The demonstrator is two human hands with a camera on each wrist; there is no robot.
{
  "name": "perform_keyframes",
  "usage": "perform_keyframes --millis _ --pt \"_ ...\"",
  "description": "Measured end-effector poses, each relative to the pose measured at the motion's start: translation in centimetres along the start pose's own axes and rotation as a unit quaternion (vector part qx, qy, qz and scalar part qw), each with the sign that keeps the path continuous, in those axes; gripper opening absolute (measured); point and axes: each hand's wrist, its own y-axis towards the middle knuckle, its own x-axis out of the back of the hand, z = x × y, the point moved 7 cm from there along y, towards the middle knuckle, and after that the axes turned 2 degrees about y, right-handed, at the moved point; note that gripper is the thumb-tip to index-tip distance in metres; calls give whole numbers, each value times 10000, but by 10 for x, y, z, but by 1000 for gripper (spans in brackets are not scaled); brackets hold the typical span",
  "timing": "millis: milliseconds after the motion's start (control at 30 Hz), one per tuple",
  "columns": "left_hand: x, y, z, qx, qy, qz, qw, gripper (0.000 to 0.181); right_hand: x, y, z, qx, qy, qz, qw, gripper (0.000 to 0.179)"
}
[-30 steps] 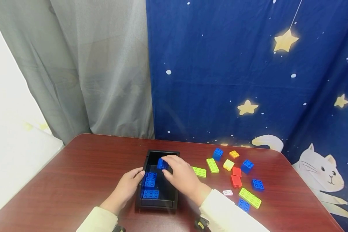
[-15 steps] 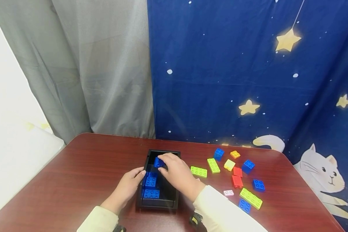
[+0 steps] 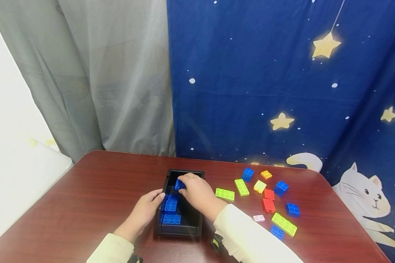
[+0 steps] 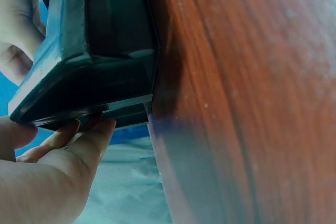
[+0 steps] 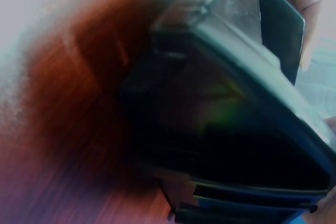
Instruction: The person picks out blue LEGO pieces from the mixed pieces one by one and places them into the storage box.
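Note:
A black box (image 3: 179, 231) stands lengthwise on the table. My left hand (image 3: 144, 210) grips its left wall, thumb at the rim and fingers along the outside, as the left wrist view shows up close. My right hand (image 3: 199, 193) reaches over the right rim and pinches a blue brick (image 3: 178, 185) at the far left part of the box; the hand hides part of that brick. Nearer to me inside lie more blue bricks, one along the left wall (image 3: 170, 205) and another (image 3: 172, 219) at the near end. The right wrist view is blurred and mostly filled by the box's side.
To the right, loose bricks are scattered: a lime green brick (image 3: 225, 194) close to the box, a yellow brick (image 3: 259, 186), red bricks (image 3: 269, 205), a pink brick (image 3: 258, 218) and several blue ones, including a tall blue brick (image 3: 281, 188). Curtains hang behind the table (image 3: 118, 175).
My right hand has moved left with the blue brick, from mid-box to the far left part. More of the lime green brick beside the box now shows. The left hand keeps its hold.

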Motion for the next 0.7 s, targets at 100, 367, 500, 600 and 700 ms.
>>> perform_keyframes --millis 100,367,500,600,700 --pt "0 0 0 -27 -29 8 10000 41 -5 4 -1 -130 -5 224 9997 42" --pt "-1 1 0 -43 -9 10 10000 41 -14 15 -1 -173 -222 511 9983 38" --pt "-1 2 0 -51 2 -1 10000 41 -18 17 1 -122 -350 646 9972 35" --pt "-1 1 0 -85 17 -26 10000 40 -20 18 2 -70 -494 698 9963 34" --pt "0 1 -1 -103 15 -50 9999 40 -23 21 4 -4 -626 726 9954 30"
